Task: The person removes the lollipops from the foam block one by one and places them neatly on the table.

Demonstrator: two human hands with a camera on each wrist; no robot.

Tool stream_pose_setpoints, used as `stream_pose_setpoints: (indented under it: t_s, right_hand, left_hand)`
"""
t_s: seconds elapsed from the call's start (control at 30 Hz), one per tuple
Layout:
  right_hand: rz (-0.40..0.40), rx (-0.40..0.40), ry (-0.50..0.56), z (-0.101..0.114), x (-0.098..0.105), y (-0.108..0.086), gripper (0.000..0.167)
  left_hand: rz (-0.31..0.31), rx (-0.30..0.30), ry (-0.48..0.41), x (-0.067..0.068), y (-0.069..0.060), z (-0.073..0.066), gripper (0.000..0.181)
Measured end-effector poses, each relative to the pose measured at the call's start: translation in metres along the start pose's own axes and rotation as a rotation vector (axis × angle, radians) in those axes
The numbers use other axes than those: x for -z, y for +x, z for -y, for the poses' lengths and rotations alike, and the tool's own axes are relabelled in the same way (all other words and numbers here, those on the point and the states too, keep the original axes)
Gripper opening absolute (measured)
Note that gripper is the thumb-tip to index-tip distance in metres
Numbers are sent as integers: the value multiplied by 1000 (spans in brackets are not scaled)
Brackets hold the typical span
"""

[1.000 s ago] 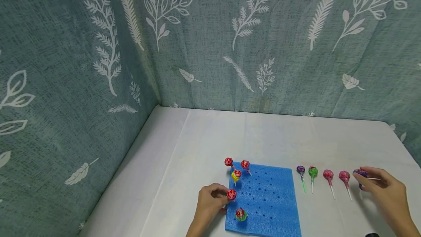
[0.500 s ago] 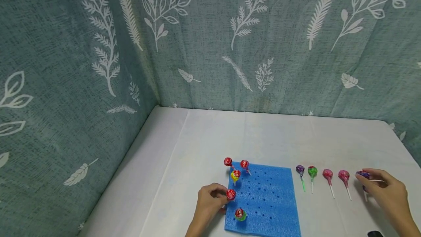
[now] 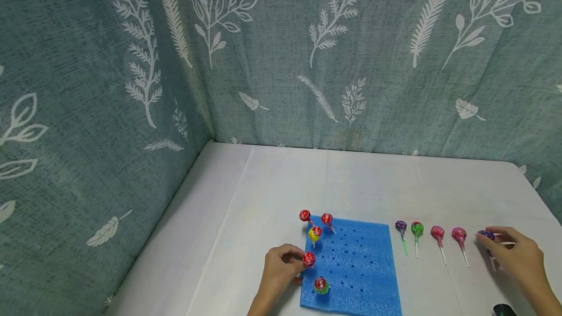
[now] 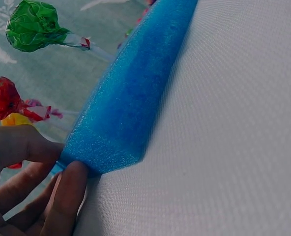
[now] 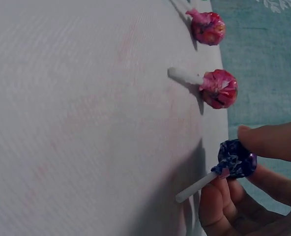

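My left hand (image 3: 283, 267) pinches the left edge of a blue foam board (image 3: 373, 243) dotted with small holes. In the left wrist view, thumb and forefinger meet at the side of the board (image 4: 130, 98). Along the board's left side stand several lollipops, among them a red one (image 3: 309, 259) by my fingertips and a red-and-green one (image 3: 321, 285). At the right, my right hand (image 3: 518, 252) holds a purple-blue lollipop (image 5: 238, 158) by its wrapped head, between thumb and fingers. Its white stick (image 5: 197, 187) points down toward the table.
Left of my right hand, a row of lollipops lies on the white table (image 3: 263, 184): a purple one (image 3: 401, 227), a green one (image 3: 417, 229) and two pink ones (image 3: 459, 234). A dark object (image 3: 504, 310) shows at the front edge. Patterned curtains (image 3: 281, 87) stand behind and left.
My right hand has shifted slightly right with the purple-blue lollipop, away from the nearest pink one. The left hand and board look unchanged. More of the dark object shows.
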State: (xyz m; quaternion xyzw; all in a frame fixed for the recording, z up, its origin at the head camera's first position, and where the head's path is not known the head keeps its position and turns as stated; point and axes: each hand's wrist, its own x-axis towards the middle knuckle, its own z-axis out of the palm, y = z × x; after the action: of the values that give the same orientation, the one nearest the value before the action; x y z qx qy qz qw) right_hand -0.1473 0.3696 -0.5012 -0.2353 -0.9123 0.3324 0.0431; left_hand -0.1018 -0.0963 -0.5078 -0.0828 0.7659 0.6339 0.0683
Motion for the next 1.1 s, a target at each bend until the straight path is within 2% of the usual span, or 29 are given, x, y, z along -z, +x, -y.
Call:
stream_pose_setpoints:
  t_s: [0.37,0.7,1.0,1.1]
  right_hand:
    - [-7,20,-92,-5,-10,8,47]
    - [23,23,-93,-2,-5,4,49]
    - [55,-23,-59,4,-2,-3,53]
    - [60,-15,-70,5,1,-5,54]
  left_hand:
    - [0,-2,10,1,0,0,16]
    - [1,9,4,0,0,1,16]
    - [-1,8,-12,-1,-1,-1,16]
    - [-2,4,-14,-1,-1,-1,16]
